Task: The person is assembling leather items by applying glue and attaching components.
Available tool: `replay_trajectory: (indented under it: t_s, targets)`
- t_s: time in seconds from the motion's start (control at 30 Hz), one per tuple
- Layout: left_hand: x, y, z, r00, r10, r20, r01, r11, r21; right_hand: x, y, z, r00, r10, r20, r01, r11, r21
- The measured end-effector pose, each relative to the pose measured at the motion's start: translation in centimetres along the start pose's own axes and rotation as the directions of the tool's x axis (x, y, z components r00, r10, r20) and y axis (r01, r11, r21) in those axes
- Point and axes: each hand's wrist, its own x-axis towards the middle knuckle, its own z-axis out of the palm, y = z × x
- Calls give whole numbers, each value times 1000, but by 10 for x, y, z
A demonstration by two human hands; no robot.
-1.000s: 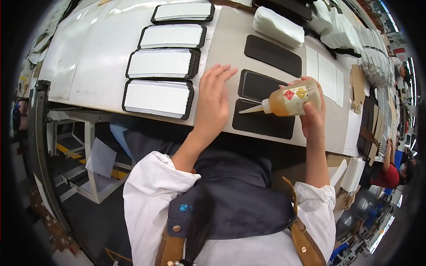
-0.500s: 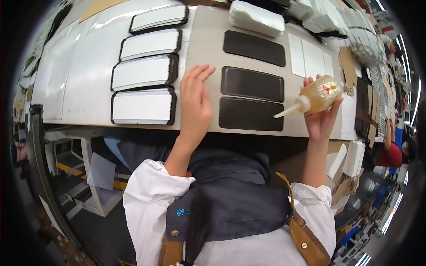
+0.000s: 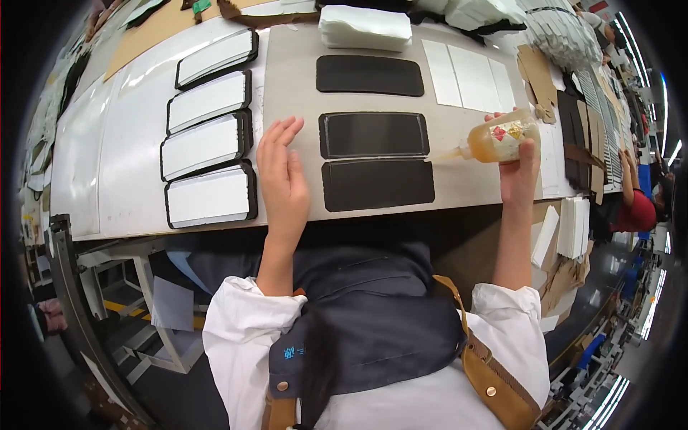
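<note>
In my right hand (image 3: pixel 522 172) is a squeeze bottle (image 3: pixel 494 140) of amber liquid, wrapped by my fingers and tipped almost level. Its thin nozzle points left, near the right ends of the two closer black panels. Three such panels lie in a column: a far one (image 3: pixel 370 76), a middle one (image 3: pixel 374 135) with a pale line along its edges, and a near one (image 3: pixel 378 185). Left of them, my left hand (image 3: pixel 283 168) hovers over the table with fingers stretched out and nothing in it.
Several stacks of white sheets on black pieces (image 3: pixel 209 196) form a column at the left of the table (image 3: pixel 107 165). A thick white stack (image 3: pixel 365 27) stands behind the panels. Flat white sheets (image 3: pixel 469 77) lie at the back right. Another person in red (image 3: pixel 640 211) is at far right.
The bottle has tipped from a downward slant to nearly level, its nozzle now by the panels' right ends. My left hand stays outstretched. The whole view has shifted.
</note>
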Motion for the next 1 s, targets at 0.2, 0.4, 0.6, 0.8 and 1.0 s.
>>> replay_trajectory:
  t_s: [0.2,0.4,0.6,0.8,1.0]
  targets:
    - [0,0,-2,1000,0,1,0,1000,19,1,-1,-1,999,16,38,-11,992,-128]
    - [0,-1,0,1000,-4,0,4,1000,24,-10,-4,-8,995,61,74,-50,988,-143]
    - [1,-3,0,1000,11,14,-11,999,31,-35,-4,-13,998,60,13,-59,994,-90]
    - [-1,-3,0,1000,8,-11,-8,1000,10,-77,0,-26,947,272,-173,-214,932,292]
    - [0,-6,1,1000,27,-10,-27,1000,3,-118,-7,-28,925,206,-320,-133,963,235]
